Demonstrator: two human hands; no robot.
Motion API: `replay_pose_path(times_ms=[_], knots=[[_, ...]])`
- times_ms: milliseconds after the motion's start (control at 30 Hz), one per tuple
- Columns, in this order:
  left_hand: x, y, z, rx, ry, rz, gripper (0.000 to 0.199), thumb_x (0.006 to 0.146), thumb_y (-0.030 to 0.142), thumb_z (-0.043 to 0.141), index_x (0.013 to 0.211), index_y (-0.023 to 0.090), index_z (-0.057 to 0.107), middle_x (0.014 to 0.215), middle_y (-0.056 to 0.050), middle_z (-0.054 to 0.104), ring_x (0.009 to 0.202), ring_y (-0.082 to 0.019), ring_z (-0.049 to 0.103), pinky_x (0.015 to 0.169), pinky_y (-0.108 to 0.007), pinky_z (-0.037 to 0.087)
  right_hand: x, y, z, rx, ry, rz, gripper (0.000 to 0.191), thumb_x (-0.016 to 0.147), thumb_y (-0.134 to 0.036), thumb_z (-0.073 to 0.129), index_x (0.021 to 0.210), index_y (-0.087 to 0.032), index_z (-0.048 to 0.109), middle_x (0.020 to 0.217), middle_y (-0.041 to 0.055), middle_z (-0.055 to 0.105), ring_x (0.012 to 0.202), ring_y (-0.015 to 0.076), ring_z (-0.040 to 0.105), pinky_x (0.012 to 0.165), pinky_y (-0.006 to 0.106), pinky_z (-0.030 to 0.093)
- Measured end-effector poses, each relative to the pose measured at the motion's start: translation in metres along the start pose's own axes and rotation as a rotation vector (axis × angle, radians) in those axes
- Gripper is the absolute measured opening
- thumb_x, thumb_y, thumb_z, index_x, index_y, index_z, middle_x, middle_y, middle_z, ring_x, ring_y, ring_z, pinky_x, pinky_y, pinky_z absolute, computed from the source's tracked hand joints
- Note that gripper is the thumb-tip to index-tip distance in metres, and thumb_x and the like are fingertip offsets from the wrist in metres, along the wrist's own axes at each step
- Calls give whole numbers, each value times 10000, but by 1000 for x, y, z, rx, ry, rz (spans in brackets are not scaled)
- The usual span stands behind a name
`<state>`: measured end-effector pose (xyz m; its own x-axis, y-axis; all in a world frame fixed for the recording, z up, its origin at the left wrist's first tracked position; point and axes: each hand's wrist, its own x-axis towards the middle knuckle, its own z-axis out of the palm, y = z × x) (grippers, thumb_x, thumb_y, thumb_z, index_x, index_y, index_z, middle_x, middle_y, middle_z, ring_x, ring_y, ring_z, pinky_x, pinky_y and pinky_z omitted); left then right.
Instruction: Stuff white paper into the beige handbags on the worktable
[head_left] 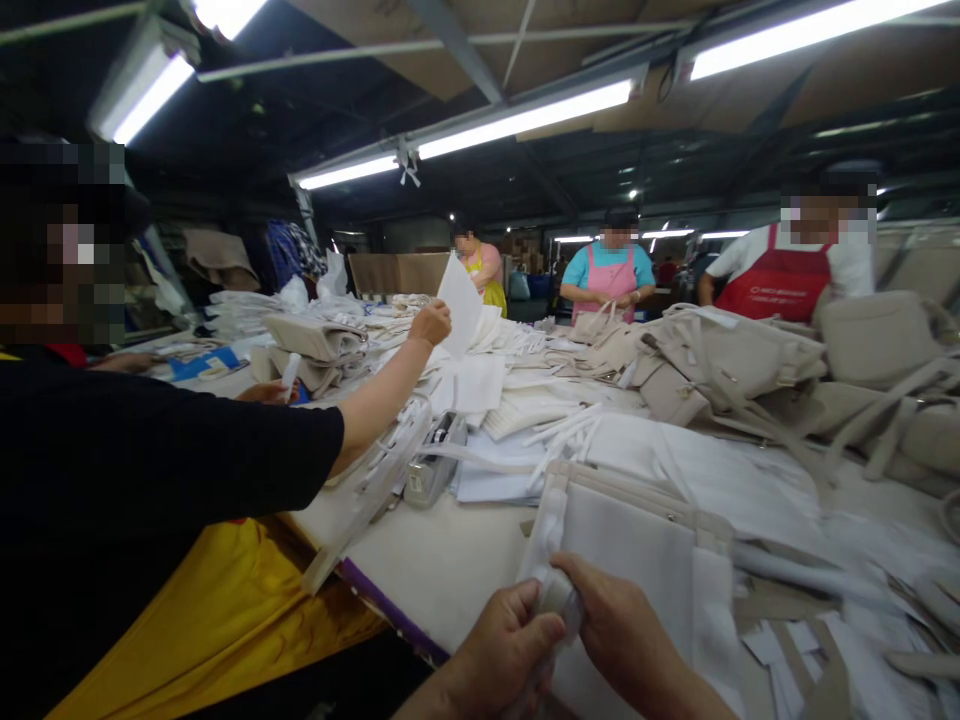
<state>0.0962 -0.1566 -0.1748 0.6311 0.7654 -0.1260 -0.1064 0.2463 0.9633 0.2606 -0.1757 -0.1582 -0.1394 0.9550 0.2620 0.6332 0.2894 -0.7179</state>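
A beige handbag (701,522) lies on the table edge in front of me, its front covered by a white sheet (622,535). Along its left side runs a strap (556,597) wrapped in thin white, see-through material. My left hand (504,632) is closed around this wrapped strap, thumb on top. From the other side my right hand (619,615) pinches the same strap, its fingers partly hidden behind it. Both hands are close together over the bag's lower left part.
At my left a co-worker in a black sleeve (187,430) lifts a white sheet (461,300). A grey tape dispenser (435,465) stands beyond the bag. Beige bags (742,350) are heaped at right, with scraps (806,650) below. Several people work across the table.
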Motion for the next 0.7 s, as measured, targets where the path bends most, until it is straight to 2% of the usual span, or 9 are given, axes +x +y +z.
replay_pose_path(times_ms=[67,133,200,267,367,433,467,567,700], knots=[[2,-4,-1,-34,-35,18,503,636,599,661,809,152,505,422,71,455,296,-48,366,266,-131,261,0,-4,9,250,19,192,277,671,-197,394,892,-209,562,642,-10,600,576,147,550,560,241,415],[3,-5,0,-71,-76,45,523,625,611,662,812,147,509,442,60,474,306,-49,379,276,-134,266,-1,-9,22,594,23,428,165,711,-273,379,790,-202,506,490,-63,438,403,96,380,402,192,294],[2,-3,1,-71,-69,75,485,665,583,649,816,142,516,459,51,490,317,-46,382,291,-135,269,-2,-10,30,796,-20,598,218,757,-345,326,770,-193,483,444,-88,327,349,73,259,355,179,180],[0,2,1,-52,-21,67,432,709,544,631,826,142,522,450,60,474,310,-41,359,291,-135,260,-1,-8,27,678,-53,558,266,753,-324,332,868,-176,521,452,-75,381,351,86,317,363,185,219],[0,11,0,-42,-26,8,398,745,528,597,833,145,531,409,83,417,288,-42,324,283,-142,242,1,0,9,133,-5,163,463,678,-204,403,1124,-183,526,723,38,642,627,177,594,577,270,436],[1,16,0,-34,-44,8,372,740,503,613,808,147,532,414,84,412,297,-41,330,299,-143,240,2,4,-3,-131,8,-40,482,686,-168,404,1147,-203,536,954,87,671,855,228,622,737,328,440],[2,17,-1,-30,-42,17,359,725,482,638,804,149,529,430,82,425,307,-39,336,310,-144,240,2,4,-6,-193,-2,-59,449,698,-161,389,1115,-203,553,973,89,672,867,237,624,740,333,437],[5,15,-1,-50,-25,48,368,680,439,697,837,149,532,515,67,487,367,-36,369,366,-148,260,1,3,-5,-120,-10,54,369,702,-146,368,1014,-206,555,787,34,676,700,196,627,637,279,426],[4,2,-1,-88,-103,92,419,697,418,693,954,106,584,725,-16,591,587,-86,499,543,-184,370,-2,-4,16,388,106,268,212,681,-205,390,842,-203,527,610,-26,577,561,140,545,528,221,394]])
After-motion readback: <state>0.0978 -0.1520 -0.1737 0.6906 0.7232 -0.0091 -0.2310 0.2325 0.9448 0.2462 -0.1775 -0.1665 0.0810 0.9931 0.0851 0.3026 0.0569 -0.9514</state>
